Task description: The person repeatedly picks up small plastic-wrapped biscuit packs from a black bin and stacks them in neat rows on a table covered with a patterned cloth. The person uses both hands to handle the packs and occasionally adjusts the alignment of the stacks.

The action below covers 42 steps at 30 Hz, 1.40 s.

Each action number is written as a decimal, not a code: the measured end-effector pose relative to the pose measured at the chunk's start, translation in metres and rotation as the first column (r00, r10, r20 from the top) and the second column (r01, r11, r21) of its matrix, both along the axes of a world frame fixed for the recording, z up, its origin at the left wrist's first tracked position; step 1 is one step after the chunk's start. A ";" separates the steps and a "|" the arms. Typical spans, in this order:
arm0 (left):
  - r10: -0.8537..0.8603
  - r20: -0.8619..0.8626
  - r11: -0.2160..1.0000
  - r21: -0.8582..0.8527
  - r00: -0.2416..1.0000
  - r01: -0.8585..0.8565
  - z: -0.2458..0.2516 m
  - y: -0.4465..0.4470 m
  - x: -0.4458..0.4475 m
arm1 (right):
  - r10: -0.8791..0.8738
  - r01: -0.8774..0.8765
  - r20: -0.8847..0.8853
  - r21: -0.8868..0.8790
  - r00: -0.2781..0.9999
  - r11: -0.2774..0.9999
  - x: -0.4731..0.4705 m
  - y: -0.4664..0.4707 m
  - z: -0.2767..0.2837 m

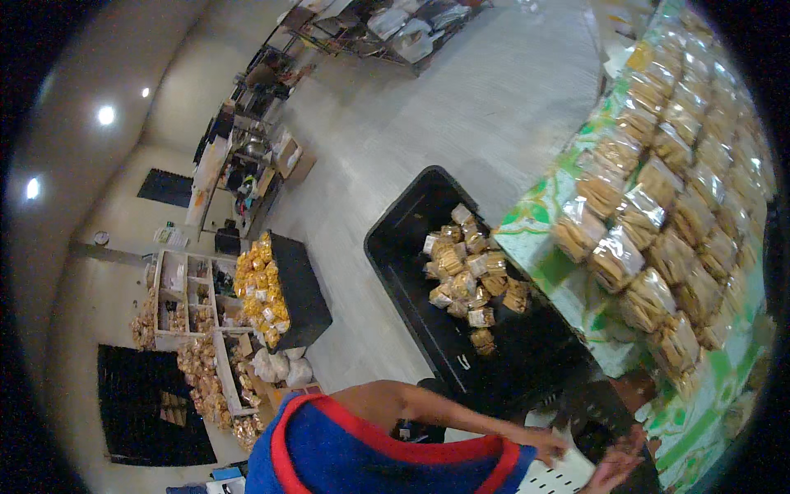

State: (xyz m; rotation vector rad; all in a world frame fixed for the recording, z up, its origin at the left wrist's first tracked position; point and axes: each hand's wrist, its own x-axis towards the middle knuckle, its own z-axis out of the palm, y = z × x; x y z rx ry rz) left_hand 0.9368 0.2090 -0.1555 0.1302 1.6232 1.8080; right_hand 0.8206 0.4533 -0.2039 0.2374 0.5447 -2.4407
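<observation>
My left hand (548, 444) reaches in from the lower middle, slightly blurred, its fingers apart and no object visible in it. Close to its right is my right hand (617, 460), also blurred, fingers spread and seemingly holding nothing. A white perforated surface (552, 475) shows below and between them. Above my hands lies a large black crate (401, 281) with a loose heap of clear-wrapped packs of tan, stick-like food (453, 262). At the right, many similar packs (654, 296) lie in rows on a table with a green-and-white patterned cover (543, 210).
The table edge overlaps the black crate. A dark shape with a patch of skin (639, 389), unclear, is beside the table. Farther off stand a black bin (302, 290) heaped with yellow packs, a white shelf unit (213, 290) hung with bagged goods, cluttered racks (247, 148) and cardboard boxes (299, 160).
</observation>
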 end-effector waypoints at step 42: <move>0.634 -0.098 0.579 -0.597 0.767 -0.555 -0.293 -0.188 0.229 | 0.763 -0.550 0.270 0.824 0.588 0.132 0.234 -0.215 -0.219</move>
